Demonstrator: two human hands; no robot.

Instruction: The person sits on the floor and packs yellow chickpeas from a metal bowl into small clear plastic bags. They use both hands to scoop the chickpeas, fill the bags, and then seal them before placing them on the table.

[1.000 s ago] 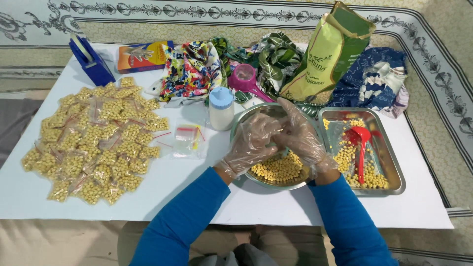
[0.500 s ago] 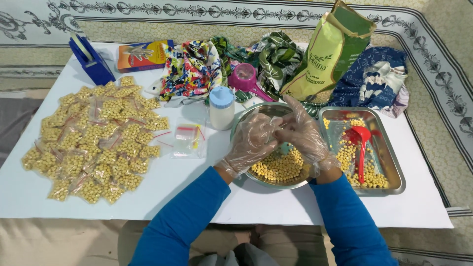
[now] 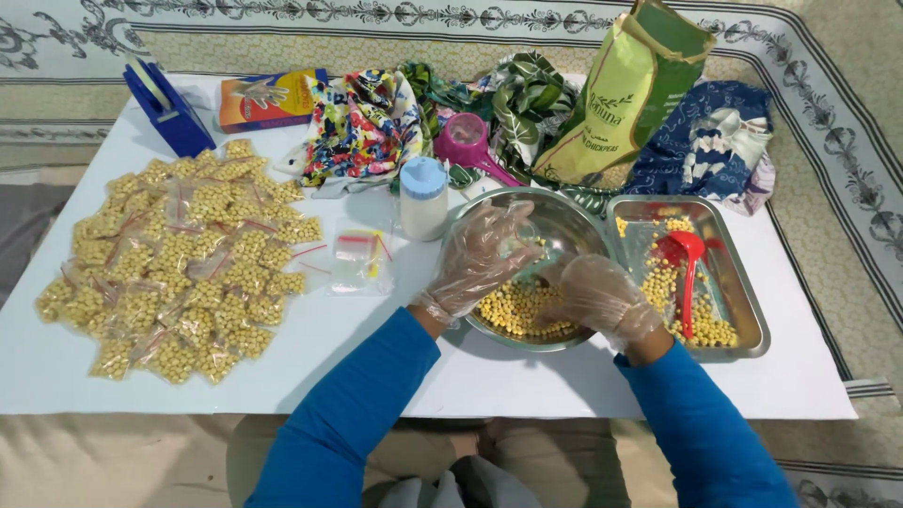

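reaching into the round steel bowl [image 3: 564,218] of chickpeas [image 3: 513,310] on the white desk [image 3: 376,348], the gloved left hand [image 3: 484,256] has its grip pinched on a small clear bag [image 3: 523,235] above the peas, while the gloved right hand [image 3: 599,299] dips low at the bowl's right side, its grip curled down over the chickpeas so that whether it grasps any cannot be told. just right of the bowl sits a steel tray [image 3: 743,306] with a red scoop [image 3: 685,261], and a heap of filled packets [image 3: 179,259] lies well apart on the left.
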